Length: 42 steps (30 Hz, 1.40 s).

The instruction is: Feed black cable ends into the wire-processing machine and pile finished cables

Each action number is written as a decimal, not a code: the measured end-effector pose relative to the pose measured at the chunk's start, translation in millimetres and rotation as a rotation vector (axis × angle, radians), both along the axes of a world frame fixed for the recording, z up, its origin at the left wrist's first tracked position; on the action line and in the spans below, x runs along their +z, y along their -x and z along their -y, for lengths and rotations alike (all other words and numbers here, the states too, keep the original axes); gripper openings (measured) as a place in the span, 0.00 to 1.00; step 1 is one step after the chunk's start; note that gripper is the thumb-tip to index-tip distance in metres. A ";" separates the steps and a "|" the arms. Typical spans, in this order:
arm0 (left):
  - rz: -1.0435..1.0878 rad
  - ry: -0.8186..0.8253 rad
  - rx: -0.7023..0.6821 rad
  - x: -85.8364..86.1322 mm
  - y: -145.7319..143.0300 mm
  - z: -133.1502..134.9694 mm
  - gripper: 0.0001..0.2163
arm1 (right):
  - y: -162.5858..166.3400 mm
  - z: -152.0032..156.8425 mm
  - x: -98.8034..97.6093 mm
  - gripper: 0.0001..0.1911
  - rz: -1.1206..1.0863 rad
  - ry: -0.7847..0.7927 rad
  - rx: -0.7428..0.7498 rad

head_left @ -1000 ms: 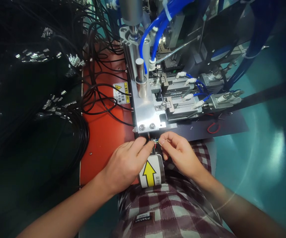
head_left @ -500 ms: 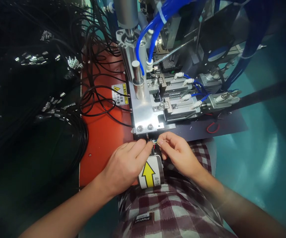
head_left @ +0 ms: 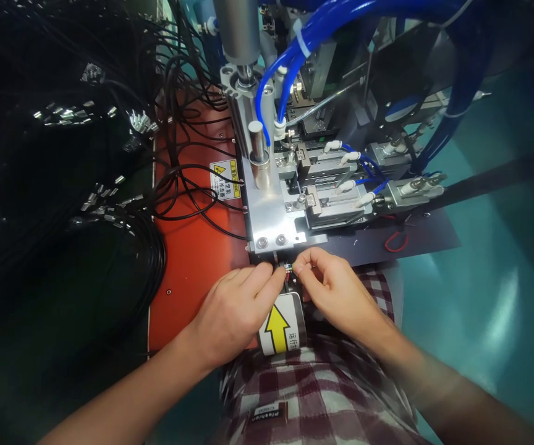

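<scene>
My left hand (head_left: pixel 237 306) and my right hand (head_left: pixel 332 284) meet just below the front edge of a metal machine plate (head_left: pixel 271 216). Both pinch the thin coloured wire ends (head_left: pixel 288 268) of a black cable, finger and thumb closed on each side. The wire tips lie between my fingertips, right under the plate's two bolts. Below my hands sits a cylinder with a yellow arrow label (head_left: pixel 279 327). My left hand rests on the orange table surface (head_left: pixel 193 266).
Heaps of black cables with metal plugs (head_left: pixel 104 204) lie at the left. The machine has blue air hoses (head_left: pixel 295 49), a steel cylinder (head_left: pixel 258 148) and slide blocks (head_left: pixel 336 198). A small red wire loop (head_left: pixel 394 242) lies on the dark mat. My checked shirt fills the bottom.
My hands stay pinched on the wire ends and my right fingertips have closed in slightly toward the left hand. The view has shifted a little.
</scene>
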<state>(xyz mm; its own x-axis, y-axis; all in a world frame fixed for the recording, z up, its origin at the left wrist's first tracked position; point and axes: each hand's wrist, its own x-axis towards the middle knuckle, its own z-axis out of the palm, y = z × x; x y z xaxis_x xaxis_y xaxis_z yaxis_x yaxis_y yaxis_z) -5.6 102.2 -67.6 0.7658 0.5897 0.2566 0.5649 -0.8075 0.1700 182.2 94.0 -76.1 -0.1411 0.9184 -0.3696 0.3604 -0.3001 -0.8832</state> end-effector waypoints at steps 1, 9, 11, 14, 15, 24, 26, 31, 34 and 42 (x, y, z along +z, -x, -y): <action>0.003 -0.003 0.000 0.1 -0.2 0.0 0.13 | -0.5 -0.7 -0.6 0.10 -0.046 0.034 0.011; 0.011 -0.021 0.003 1.3 -1.5 0.3 0.12 | 5.8 3.0 6.3 0.09 0.266 -0.196 0.002; 0.006 -0.017 0.004 1.7 -1.0 0.1 0.13 | 5.9 3.0 5.5 0.10 0.181 -0.122 0.004; 0.009 -0.017 0.000 2.4 -0.3 -0.3 0.13 | 4.0 2.0 1.1 0.10 0.052 0.000 0.006; 0.011 -0.019 0.001 2.6 -0.2 -0.5 0.13 | 3.2 2.0 -0.6 0.10 0.040 0.002 0.002; 0.020 -0.014 -0.014 3.3 -0.2 -1.7 0.13 | -0.2 3.8 -5.3 0.07 -0.140 0.020 -0.153; 0.022 -0.008 -0.016 2.7 -0.2 -1.6 0.13 | 1.7 3.0 -2.9 0.07 -0.128 0.010 -0.164; 0.022 0.005 -0.017 0.5 0.6 -0.7 0.13 | 6.4 5.1 -4.4 0.07 -0.052 -0.101 -0.122; 0.021 0.009 -0.017 -0.3 1.1 -0.2 0.13 | 7.6 8.9 -7.8 0.06 0.027 -0.234 -0.091; 0.032 -0.016 -0.014 -0.5 1.3 -1.4 0.13 | 8.2 10.8 -9.4 0.06 0.097 -0.226 -0.074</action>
